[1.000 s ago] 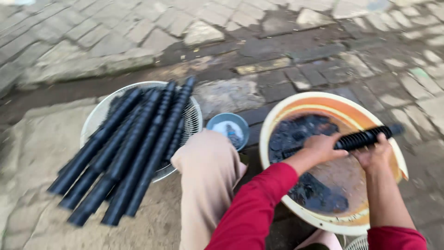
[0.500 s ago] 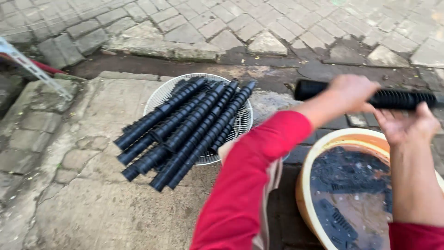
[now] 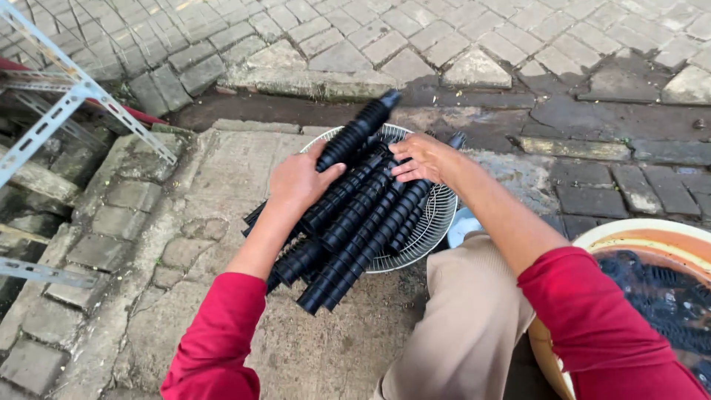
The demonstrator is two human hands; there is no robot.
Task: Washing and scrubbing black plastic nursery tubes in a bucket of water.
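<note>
**Both hands on ribbed black tubes at wire basket**

Outdoor ground of grey paving bricks (image 3: 385, 44) and a worn concrete slab (image 3: 185, 244) forms the work area, with a wet dark strip running behind the slab. Perforated metal angle bars (image 3: 81, 96) cross the upper left corner.

A round white wire basket (image 3: 437, 222) sits on the slab. A stack of long black ribbed tubes (image 3: 355, 237) lies across it on a diagonal, lower ends overhanging the rim toward the person.

The left hand (image 3: 296, 181) rests on top of 1 ribbed tube (image 3: 355, 133), which lies uppermost and points up and to the right past the far rim. Fingers curl over it, thumb spread to the side; whether the grip is closed underneath cannot be told.

The right hand (image 3: 426, 159) lies palm down on the upper part of the stack, fingers extended and slightly apart, clamped on nothing.

Both sleeves are red. A tan-trousered knee (image 3: 474, 296) sits between the arms. At lower right, a cream and orange basin (image 3: 629, 237) holds dark liquid with more ribbed pieces in it, well apart from both hands.
</note>
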